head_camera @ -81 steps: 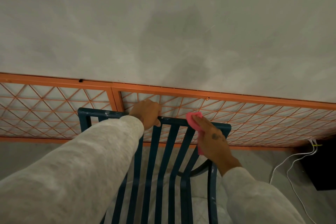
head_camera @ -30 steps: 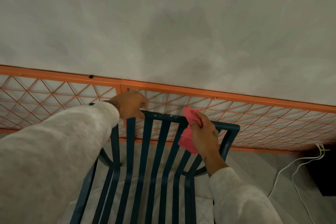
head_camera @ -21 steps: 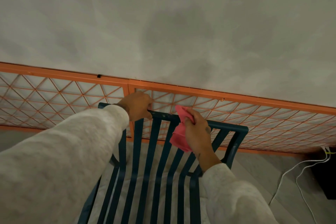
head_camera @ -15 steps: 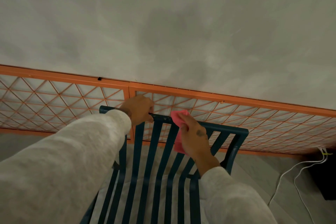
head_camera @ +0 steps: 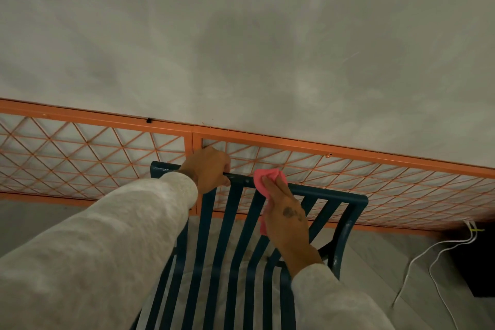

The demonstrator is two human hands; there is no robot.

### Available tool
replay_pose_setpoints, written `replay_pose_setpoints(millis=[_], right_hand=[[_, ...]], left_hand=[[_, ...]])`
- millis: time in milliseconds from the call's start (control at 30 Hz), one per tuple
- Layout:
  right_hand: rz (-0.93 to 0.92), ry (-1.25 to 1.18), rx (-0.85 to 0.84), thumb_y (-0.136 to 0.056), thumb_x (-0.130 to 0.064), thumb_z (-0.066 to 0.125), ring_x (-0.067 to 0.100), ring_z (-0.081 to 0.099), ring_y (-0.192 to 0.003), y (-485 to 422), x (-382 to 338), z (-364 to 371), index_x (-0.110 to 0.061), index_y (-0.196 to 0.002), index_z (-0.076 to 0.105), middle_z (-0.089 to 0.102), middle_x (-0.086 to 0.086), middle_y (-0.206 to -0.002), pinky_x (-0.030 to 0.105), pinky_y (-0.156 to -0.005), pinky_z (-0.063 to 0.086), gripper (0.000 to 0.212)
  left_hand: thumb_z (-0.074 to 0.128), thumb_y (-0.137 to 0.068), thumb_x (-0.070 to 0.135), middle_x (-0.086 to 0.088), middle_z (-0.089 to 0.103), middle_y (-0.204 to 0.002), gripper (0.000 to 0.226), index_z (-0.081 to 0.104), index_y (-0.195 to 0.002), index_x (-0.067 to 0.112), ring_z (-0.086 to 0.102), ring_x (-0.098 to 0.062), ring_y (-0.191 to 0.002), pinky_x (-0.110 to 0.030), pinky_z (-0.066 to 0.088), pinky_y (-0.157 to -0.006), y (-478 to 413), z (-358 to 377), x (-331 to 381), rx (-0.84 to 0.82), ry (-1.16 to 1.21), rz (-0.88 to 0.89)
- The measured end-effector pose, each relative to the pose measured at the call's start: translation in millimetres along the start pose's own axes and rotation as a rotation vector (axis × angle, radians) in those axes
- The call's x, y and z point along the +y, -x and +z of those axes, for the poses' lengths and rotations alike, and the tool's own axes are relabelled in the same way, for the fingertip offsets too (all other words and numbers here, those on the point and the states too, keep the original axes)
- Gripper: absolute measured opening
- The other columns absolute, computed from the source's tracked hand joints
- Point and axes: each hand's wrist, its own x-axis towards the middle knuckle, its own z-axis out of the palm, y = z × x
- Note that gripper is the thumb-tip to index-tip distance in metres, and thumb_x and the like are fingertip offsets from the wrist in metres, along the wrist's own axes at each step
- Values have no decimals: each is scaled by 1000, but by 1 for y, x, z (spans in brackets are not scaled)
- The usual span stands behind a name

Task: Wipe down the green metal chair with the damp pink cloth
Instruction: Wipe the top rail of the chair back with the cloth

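Note:
The dark green metal chair [head_camera: 351,211] stands below me, its slatted back facing up toward the camera. My left hand [head_camera: 207,167] is closed around the chair's top rail near its left end. My right hand [head_camera: 285,215] presses the pink cloth [head_camera: 263,178] flat against the top rail and an upper slat, just right of the left hand. Part of the cloth hangs hidden under the palm. Both forearms wear light grey sleeves.
An orange metal lattice panel [head_camera: 294,146] runs along the grey wall right behind the chair. White cables [head_camera: 417,254] trail over the floor at the right toward a dark box [head_camera: 479,262] in the corner.
My right hand slid the cloth left along the top rail toward the left hand, lifted it briefly, then laid it flat on the rail again. The left hand kept its grip.

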Motion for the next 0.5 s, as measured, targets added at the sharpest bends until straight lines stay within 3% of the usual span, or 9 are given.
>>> replay_pose_setpoints(millis=[100,167,300,400,500], right_hand=[[-185,84,109,-93,0,53,17,55,-123,5,32,-7,-54,-133,40,44,-10,-148,33,-101,48,68],[-169,204,133,-99,-18,49,4,47,-128,1,44,-13,-52,-130,48,48,-19,-142,29,-108,41,46],[93,75,107,-92,4,52,28,53,-126,-8,26,-10,-26,-145,39,39,-1,-151,38,-104,42,62],[12,-31,43,-92,5,50,30,55,-124,-5,-2,3,-27,-145,39,38,-1,-152,44,-99,50,63],[-72,-8,13,-93,3,52,23,52,-128,-1,2,4,-29,-141,44,34,-7,-152,34,-99,50,58]], left_hand=[[70,-85,33,1,67,-94,20,66,-96,18,62,-17,-84,-28,49,-79,1,1,0,19,12,1],[71,-85,33,1,67,-93,20,67,-97,18,62,-16,-84,-30,51,-80,1,2,-1,30,17,1],[71,-84,33,1,67,-95,21,67,-98,18,62,-17,-86,-32,52,-83,1,2,-1,37,22,0],[70,-85,33,1,67,-95,21,66,-99,18,62,-16,-86,-29,50,-81,2,2,0,34,27,-3],[69,-86,34,1,66,-96,22,66,-100,18,62,-16,-87,-27,48,-80,3,1,0,29,26,-4]])
